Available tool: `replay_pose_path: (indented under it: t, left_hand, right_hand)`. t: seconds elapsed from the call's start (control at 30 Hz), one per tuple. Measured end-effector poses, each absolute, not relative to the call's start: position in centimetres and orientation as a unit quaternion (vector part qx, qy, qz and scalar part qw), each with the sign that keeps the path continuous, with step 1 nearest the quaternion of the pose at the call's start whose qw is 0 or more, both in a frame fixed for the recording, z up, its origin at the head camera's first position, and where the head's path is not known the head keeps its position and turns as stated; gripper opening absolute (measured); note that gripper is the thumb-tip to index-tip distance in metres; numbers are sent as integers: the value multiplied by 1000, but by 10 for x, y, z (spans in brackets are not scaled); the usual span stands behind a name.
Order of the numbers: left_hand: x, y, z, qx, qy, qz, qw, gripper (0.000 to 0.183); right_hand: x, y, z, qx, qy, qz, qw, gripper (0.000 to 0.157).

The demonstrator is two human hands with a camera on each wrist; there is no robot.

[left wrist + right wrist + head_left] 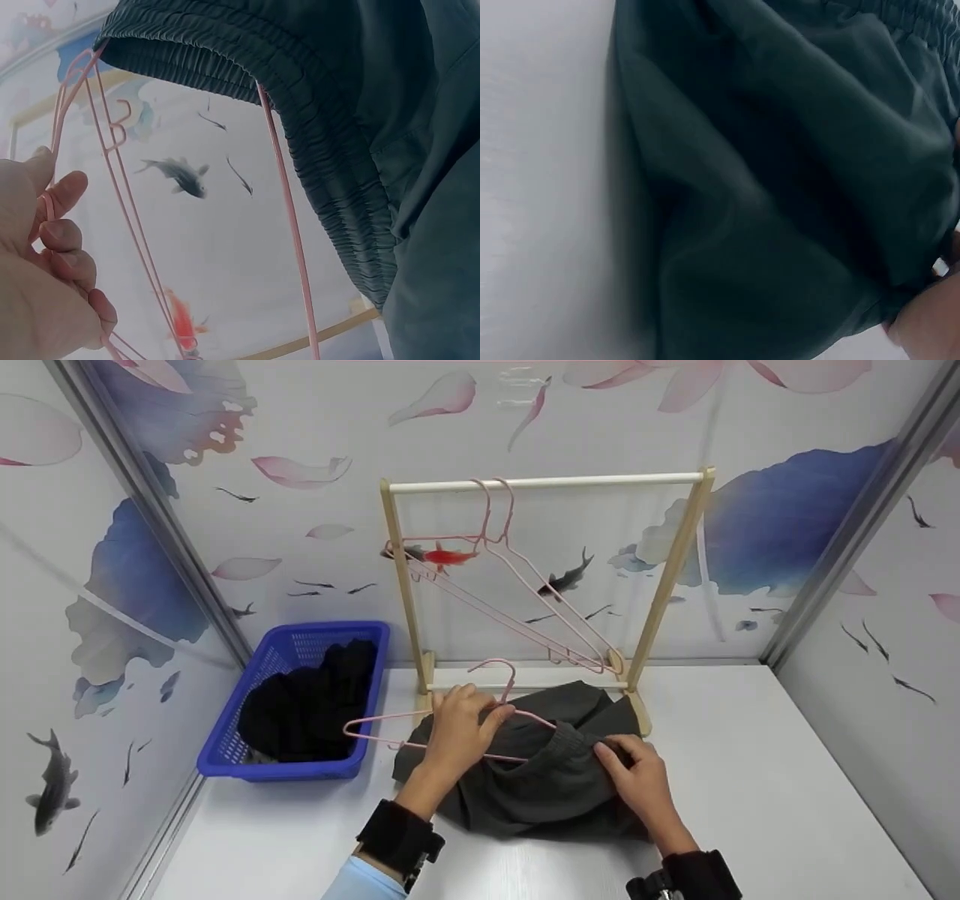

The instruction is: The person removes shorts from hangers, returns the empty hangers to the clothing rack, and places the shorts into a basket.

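Observation:
My left hand (pixel 461 727) grips a pink hanger (pixel 375 718) near the base of its hook. The hanger's right end passes inside the gathered elastic waistband (pixel 330 180) of a dark grey-green garment (pixel 540 802). With thumb and fingers my right hand (pixel 637 776) pinches the garment beside the waistband, at its right side. The rest of the garment lies bunched over the white table. In the right wrist view the cloth (pixel 780 195) fills most of the picture, and only part of the right hand (pixel 930 315) shows at the edge.
Behind the hands stands a rack with wooden sides and a white rail (pixel 585 480); two pink hangers (pixel 517 555) hang from it. A blue basket (pixel 300 770) holding black cloth (pixel 307 705) is at the left. Patterned panels (pixel 315 547) enclose the white table (pixel 765 780).

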State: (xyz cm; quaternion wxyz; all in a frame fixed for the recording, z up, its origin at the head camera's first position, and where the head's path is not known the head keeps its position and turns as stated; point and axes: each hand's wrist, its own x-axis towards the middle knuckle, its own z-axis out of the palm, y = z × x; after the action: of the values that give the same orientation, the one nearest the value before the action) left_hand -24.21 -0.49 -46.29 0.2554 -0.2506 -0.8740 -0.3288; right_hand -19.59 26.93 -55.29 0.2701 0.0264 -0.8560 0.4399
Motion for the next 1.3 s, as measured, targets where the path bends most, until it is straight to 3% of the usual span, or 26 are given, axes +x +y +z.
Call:
replay_pose_path:
  t: [0.23, 0.6, 1.3]
  left_hand:
    - [-242, -5, -466, -244, -863, -341, 283, 29]
    - [-239, -10, -468, -230, -860, -347, 294, 30]
    - [-240, -31, -466, -218, -857, -344, 316, 28]
  right_hand:
    - [-194, 266, -546, 75, -856, 441, 258, 29]
    - [-194, 270, -550, 35, -839, 476, 262, 17]
    - [-192, 271, -556, -27, -837, 474, 273, 19]
